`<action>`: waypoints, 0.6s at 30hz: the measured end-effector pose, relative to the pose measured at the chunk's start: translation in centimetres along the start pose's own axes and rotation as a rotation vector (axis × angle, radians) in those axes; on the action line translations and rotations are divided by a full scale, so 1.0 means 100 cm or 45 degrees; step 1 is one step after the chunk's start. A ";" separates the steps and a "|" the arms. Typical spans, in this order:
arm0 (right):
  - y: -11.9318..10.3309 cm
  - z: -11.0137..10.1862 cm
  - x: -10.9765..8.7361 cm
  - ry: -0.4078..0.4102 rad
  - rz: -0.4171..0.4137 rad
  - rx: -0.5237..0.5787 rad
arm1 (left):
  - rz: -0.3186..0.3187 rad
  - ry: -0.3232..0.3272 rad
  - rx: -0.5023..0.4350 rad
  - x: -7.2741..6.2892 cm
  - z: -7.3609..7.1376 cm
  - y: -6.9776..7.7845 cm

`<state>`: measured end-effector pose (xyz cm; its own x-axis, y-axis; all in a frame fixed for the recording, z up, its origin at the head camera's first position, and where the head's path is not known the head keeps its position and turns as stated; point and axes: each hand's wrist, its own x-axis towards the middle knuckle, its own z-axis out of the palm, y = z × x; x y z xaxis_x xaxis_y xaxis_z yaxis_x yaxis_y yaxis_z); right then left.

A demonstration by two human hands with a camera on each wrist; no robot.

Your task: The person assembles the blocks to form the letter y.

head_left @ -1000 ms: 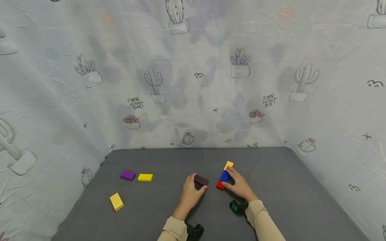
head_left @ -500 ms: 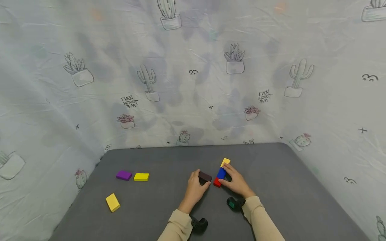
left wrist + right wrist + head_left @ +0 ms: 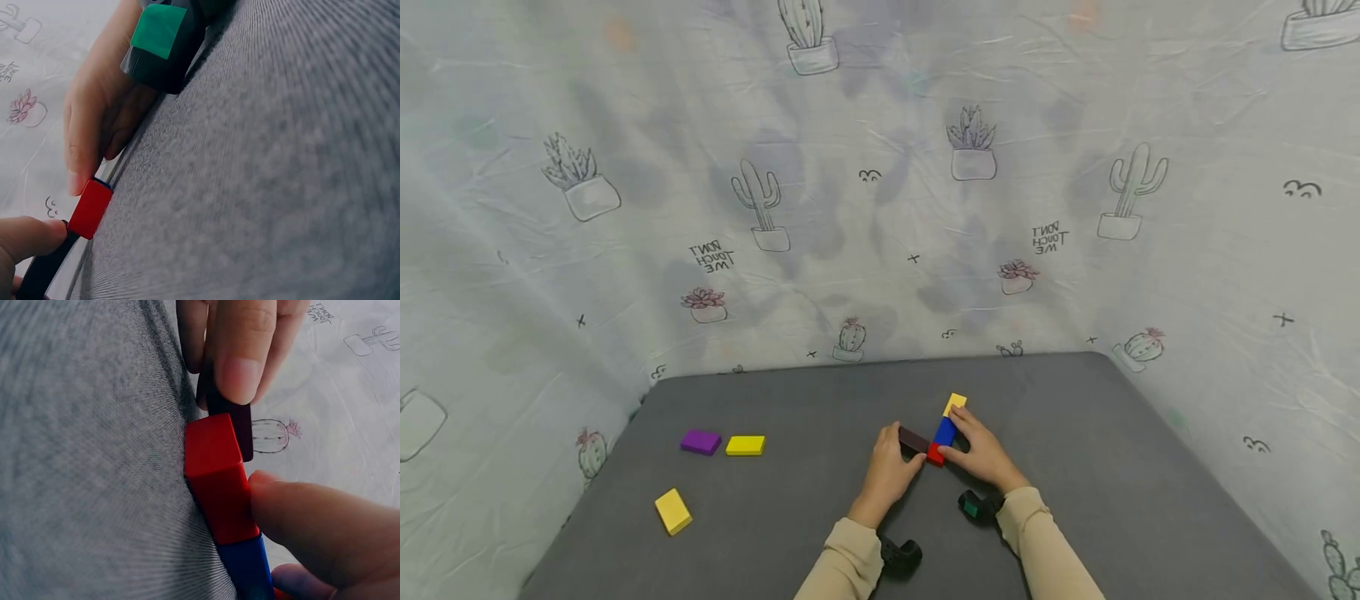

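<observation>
A dark brown block [image 3: 913, 441] is pinched between the thumb and fingers of my left hand [image 3: 886, 473]. Its right end meets a red block [image 3: 935, 454], and in the right wrist view the two appear to touch. Red, blue [image 3: 945, 432] and pale yellow [image 3: 955, 402] blocks form a slanting line end to end, with yellow farthest away. My right hand [image 3: 983, 454] grips this row from the right, thumb at the red block [image 3: 219, 481] and fingertips near the yellow one. Those far fingertips are mostly out of the right wrist view.
On the left of the grey table [image 3: 805, 533] lie a purple block [image 3: 701, 442], a bright yellow block [image 3: 746, 446] and a paler yellow block [image 3: 673, 512]. Black devices [image 3: 901, 557] are worn at both wrists. A cactus-print cloth [image 3: 880, 208] hangs behind and beside the table.
My left hand has brought the dark brown block rightward, closing the gap to the red block. My right hand keeps its grip on the row. The head view has shifted slightly.
</observation>
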<state>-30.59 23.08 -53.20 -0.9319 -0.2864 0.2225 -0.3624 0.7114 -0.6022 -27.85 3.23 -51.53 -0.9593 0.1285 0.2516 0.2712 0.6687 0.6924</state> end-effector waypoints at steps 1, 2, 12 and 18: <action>-0.001 0.000 0.000 0.002 0.002 0.005 | 0.006 -0.001 0.005 0.000 0.001 0.000; -0.001 0.000 -0.001 0.004 0.006 0.010 | 0.010 -0.004 0.014 0.000 0.002 -0.001; -0.001 0.001 -0.002 -0.013 -0.005 0.002 | 0.021 -0.019 0.055 -0.001 0.007 -0.004; 0.001 0.000 -0.004 0.000 -0.013 0.017 | 0.037 -0.049 0.075 -0.003 0.008 -0.003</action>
<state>-30.25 23.26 -53.34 -0.9281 -0.2939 0.2287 -0.3718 0.6996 -0.6102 -27.65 3.56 -52.33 -0.9537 0.1755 0.2442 0.2948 0.7059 0.6440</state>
